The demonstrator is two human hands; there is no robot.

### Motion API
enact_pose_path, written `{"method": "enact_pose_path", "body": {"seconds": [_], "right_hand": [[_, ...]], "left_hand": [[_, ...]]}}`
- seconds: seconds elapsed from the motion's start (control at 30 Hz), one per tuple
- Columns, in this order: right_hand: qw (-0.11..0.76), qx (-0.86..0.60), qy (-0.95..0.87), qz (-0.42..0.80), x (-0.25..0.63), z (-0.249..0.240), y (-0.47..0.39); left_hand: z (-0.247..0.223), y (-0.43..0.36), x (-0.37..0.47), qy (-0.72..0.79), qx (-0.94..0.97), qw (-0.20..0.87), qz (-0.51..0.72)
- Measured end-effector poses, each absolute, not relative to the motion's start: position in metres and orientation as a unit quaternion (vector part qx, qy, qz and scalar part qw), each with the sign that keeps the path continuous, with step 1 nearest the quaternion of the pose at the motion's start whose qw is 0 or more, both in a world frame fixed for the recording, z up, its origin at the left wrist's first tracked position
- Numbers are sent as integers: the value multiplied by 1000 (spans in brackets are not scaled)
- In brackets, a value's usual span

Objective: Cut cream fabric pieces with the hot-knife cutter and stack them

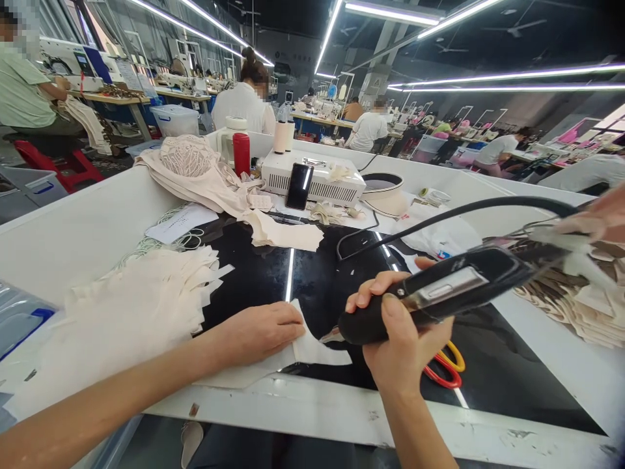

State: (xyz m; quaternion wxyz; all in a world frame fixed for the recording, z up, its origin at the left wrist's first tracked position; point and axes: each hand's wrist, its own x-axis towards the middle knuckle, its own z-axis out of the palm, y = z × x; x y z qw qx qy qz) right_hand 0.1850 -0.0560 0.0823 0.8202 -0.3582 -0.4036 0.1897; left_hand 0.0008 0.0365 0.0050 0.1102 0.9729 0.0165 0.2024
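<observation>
My left hand (266,332) lies flat on a cream fabric piece (319,348) with a curved edge, its fingers together and its thumb hidden. The piece rests on the glossy black work surface. In my right hand (405,332) is a black corded hand tool (439,286) with a silver panel on its side, my fingers wrapped round its body. The tool slants down to the left, and its metal tip (333,335) is close to the fabric's curved edge. I cannot tell whether tip and fabric touch. Scissors (446,371) with red and yellow handles lie partly behind my right wrist.
Cream cut pieces (137,299) are heaped at left, brown and cream ones (581,299) at right. A blurred hand (600,218) shows at the right edge. Behind stand a vented white box (317,176), a phone (299,185), a red bottle (241,154) and bras (190,166).
</observation>
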Motion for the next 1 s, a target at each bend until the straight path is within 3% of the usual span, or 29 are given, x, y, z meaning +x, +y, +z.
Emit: {"method": "enact_pose_path", "body": {"seconds": [1.0], "right_hand": [[811,-404,-401,140,199,75,-90]], "left_hand": [[11,-16,17,78,982,14,173]]}}
